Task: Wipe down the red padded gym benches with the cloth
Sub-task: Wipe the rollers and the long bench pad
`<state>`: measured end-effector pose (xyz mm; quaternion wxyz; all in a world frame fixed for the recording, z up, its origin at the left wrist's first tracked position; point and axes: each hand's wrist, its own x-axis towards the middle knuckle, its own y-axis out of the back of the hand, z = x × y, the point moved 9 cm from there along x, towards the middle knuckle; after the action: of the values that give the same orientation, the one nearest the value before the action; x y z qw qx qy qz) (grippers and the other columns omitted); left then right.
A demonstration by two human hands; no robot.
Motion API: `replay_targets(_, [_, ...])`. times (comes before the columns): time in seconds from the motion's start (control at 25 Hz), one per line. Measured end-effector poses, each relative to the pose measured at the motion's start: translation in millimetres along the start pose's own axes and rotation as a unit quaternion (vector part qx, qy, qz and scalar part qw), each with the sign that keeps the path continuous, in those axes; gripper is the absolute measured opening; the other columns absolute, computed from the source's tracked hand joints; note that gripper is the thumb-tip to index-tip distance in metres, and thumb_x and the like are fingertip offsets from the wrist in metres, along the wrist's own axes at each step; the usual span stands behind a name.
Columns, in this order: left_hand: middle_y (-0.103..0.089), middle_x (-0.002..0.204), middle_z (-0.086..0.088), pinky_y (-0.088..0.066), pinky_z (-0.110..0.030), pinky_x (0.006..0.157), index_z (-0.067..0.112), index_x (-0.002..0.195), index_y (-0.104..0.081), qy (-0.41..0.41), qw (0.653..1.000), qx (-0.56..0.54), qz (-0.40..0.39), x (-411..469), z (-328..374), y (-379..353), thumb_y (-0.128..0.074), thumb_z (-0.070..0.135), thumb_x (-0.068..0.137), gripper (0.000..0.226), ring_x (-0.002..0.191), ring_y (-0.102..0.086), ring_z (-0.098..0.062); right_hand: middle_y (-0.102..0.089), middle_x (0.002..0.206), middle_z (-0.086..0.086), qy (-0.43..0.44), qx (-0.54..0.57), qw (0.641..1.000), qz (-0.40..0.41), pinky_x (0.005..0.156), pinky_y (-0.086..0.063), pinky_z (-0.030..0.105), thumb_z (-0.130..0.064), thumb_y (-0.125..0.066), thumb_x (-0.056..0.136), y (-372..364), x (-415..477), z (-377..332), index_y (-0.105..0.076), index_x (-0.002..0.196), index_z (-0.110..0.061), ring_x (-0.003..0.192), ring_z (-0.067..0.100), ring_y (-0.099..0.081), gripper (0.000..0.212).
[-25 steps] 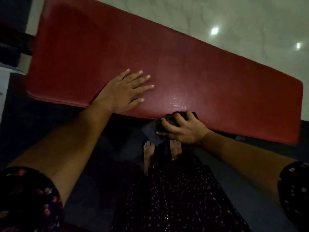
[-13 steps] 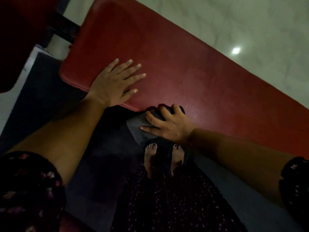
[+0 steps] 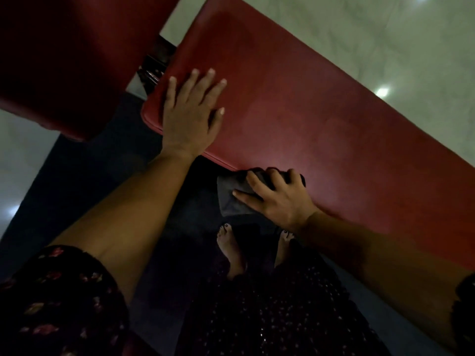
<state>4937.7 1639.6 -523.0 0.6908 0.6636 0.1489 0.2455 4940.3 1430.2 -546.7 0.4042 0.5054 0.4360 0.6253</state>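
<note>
Your right hand [image 3: 276, 196] pinched the dark cloth [image 3: 232, 196] against the near edge of the red bench [image 3: 321, 119]; your left hand [image 3: 191, 111] lay flat, fingers spread; wiping seemed underway; a second pad [image 3: 64, 55] apparently remained.

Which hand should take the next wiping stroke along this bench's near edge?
Right. The right hand already grips the dark cloth at the red bench edge; the left hand lies flat on the pad, holding nothing.
</note>
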Motion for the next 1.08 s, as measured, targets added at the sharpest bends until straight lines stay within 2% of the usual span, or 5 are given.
replay_targets(0.16, [-0.021, 0.163, -0.001, -0.002, -0.049, 0.12, 0.025, 0.155, -0.025, 0.02, 0.998, 0.02, -0.056, -6, -20, -7, -0.031, 0.044, 0.101, 0.058, 0.151, -0.011, -0.026, -0.046, 0.136, 0.009, 0.014, -0.048, 0.998, 0.024, 0.064, -0.047, 0.044, -0.041, -0.049, 0.097, 9, -36, 15, -0.048, 0.137, -0.046, 0.087, 0.039, -0.064, 0.04])
replay_targets(0.32, [-0.022, 0.162, 0.001, -0.006, -0.046, 0.121, 0.027, 0.155, -0.026, 0.019, 0.998, 0.007, -0.059, -5, -21, -6, -0.031, 0.042, 0.103, 0.054, 0.151, -0.012, -0.024, -0.042, 0.134, 0.012, 0.014, -0.014, 1.0, 0.0, 0.058, -0.046, 0.041, -0.029, -0.044, 0.099, 2, 0, 17, -0.045, 0.139, -0.042, 0.082, 0.036, -0.06, 0.043])
replay_targets(0.56, [-0.032, 0.159, -0.001, -0.023, -0.048, 0.113, 0.029, 0.152, -0.032, -0.111, 0.991, 0.028, -0.064, 2, -44, 3, -0.026, 0.045, 0.1, 0.055, 0.144, -0.03, -0.027, -0.049, 0.137, 0.012, -0.02, -0.024, 0.999, -0.033, 0.065, -0.049, 0.046, -0.028, -0.035, 0.093, 6, 105, -10, -0.054, 0.134, -0.037, 0.091, 0.039, -0.058, 0.046])
replay_targets(0.76, [-0.027, 0.161, 0.002, -0.015, -0.044, 0.12, 0.033, 0.153, -0.03, -0.095, 0.994, 0.009, -0.057, 2, -47, -3, -0.023, 0.046, 0.1, 0.055, 0.149, -0.02, -0.023, -0.033, 0.138, 0.012, 0.037, -0.023, 0.996, -0.075, 0.063, -0.048, 0.044, -0.032, -0.059, 0.087, 0, 33, -1, -0.049, 0.139, -0.036, 0.09, 0.039, -0.059, 0.053])
replay_targets(1.08, [-0.03, 0.16, 0.002, -0.019, -0.044, 0.119, 0.033, 0.151, -0.033, -0.093, 0.995, -0.004, -0.043, 3, -46, -1, -0.026, 0.044, 0.101, 0.052, 0.148, -0.023, -0.024, -0.052, 0.135, 0.009, -0.074, -0.014, 0.996, -0.038, 0.068, -0.048, 0.047, -0.029, -0.039, 0.091, 2, 114, -24, -0.058, 0.13, -0.033, 0.091, 0.038, -0.058, 0.043])
